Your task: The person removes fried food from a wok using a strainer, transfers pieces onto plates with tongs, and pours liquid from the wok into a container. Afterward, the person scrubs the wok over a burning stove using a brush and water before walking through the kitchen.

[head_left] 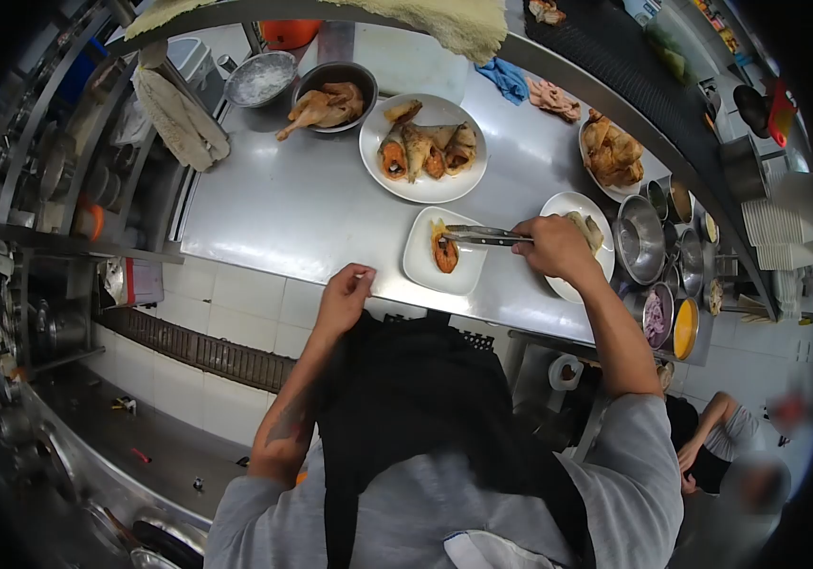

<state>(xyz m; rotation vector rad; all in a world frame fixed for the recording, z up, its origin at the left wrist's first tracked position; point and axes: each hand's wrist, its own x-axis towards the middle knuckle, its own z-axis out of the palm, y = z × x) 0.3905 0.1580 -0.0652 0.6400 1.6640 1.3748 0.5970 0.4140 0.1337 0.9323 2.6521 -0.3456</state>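
My right hand [558, 248] grips metal tongs [492, 237], which reach left over a small white square plate [468, 275]. The tongs' tips touch or hover at the pale upper end of a browned orange piece of food [445, 254] on that plate; whether they pinch it I cannot tell. Close behind my right hand, a white plate [558, 287] holds pale food [588, 229]. My left hand [345, 296] is at the counter's front edge, left of the square plate, its fingers curled together with nothing visible in them.
On the steel counter [274, 209], an oval plate [425, 193] bears several stuffed-looking pieces. A bowl with poultry [330, 104] stands behind left, roasted poultry [612, 152] at right. Metal bowls [639, 237] line the right side. An overhead shelf crosses the back. Another person [710, 436] is at lower right.
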